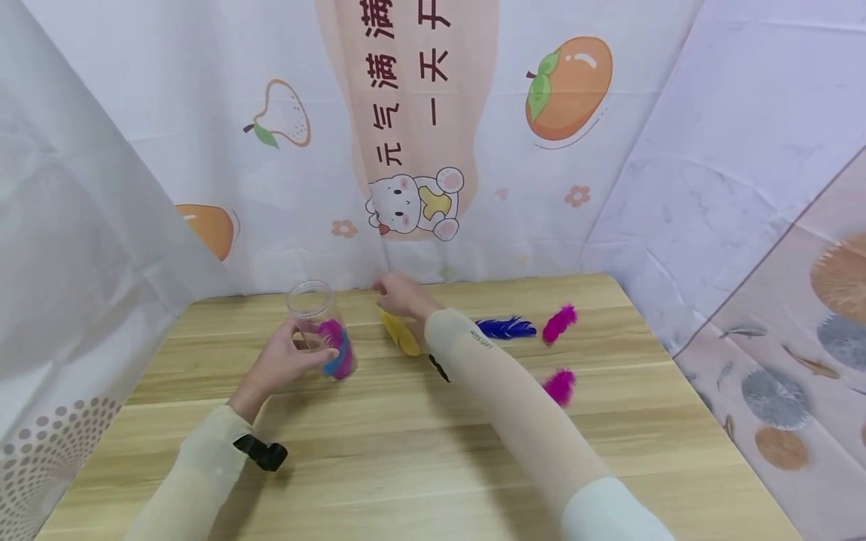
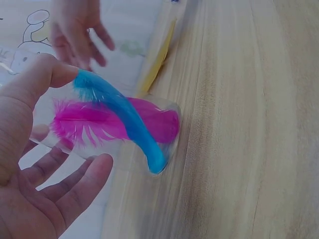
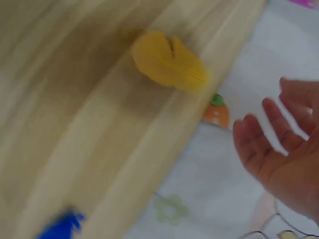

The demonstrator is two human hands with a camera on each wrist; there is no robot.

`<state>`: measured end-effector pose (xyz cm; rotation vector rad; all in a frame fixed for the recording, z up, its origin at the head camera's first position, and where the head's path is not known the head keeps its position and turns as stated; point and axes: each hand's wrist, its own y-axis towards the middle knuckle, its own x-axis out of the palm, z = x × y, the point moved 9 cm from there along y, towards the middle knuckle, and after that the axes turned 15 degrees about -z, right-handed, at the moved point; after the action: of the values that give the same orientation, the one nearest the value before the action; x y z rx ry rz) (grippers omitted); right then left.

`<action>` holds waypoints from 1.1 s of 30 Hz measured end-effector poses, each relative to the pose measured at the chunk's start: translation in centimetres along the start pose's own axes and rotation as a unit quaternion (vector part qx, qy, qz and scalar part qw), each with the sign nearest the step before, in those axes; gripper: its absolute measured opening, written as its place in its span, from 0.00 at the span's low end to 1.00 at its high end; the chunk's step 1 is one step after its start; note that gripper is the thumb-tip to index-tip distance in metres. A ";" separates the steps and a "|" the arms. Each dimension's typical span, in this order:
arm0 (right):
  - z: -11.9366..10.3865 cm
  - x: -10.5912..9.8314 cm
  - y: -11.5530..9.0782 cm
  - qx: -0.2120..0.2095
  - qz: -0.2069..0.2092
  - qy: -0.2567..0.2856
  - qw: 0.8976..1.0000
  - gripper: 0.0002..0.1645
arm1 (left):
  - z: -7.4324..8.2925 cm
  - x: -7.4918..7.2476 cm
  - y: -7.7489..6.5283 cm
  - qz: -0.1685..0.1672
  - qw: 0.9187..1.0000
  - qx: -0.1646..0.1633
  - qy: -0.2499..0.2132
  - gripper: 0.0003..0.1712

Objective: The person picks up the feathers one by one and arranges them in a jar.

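My left hand (image 1: 287, 357) grips a clear plastic cup (image 1: 323, 306) at the table's left, thumb on one side and fingers round the other. Inside it, a magenta feather (image 2: 107, 121) and a light-blue feather (image 2: 130, 124) show through the wall. My right hand (image 1: 404, 295) hovers over the far table edge, to the right of the cup, its fingers spread loosely with nothing between them. Just below that hand lies a yellow feather (image 3: 169, 62), near the table's back edge.
Dark-blue feather (image 1: 510, 327) lies right of the yellow one, partly behind my right sleeve. Two magenta feathers (image 1: 559, 324) lie farther right, one nearer me. A printed curtain (image 1: 304, 195) hangs right behind the wooden table (image 1: 365, 466).
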<state>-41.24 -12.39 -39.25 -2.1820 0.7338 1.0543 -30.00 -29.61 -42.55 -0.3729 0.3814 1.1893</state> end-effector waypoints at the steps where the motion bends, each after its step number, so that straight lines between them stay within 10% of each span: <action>1: 0.6 0.3 0.1 0.015 0.002 -0.002 1.000 0.23 | 0.0 0.0 0.0 0.000 1.000 0.000 -0.002 0.43; 7: 2.8 1.9 0.6 0.070 0.015 0.020 0.997 0.23 | -0.2 0.1 0.0 -0.002 1.000 0.001 -0.002 0.42; 33: 5.6 5.4 2.6 0.064 -0.003 -0.016 0.998 0.26 | -0.6 -0.1 0.0 0.002 1.000 -0.011 0.000 0.41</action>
<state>-42.87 -11.30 -47.21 -2.0536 0.7581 1.0094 -30.14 -29.98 -43.07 -0.3904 0.3688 1.1985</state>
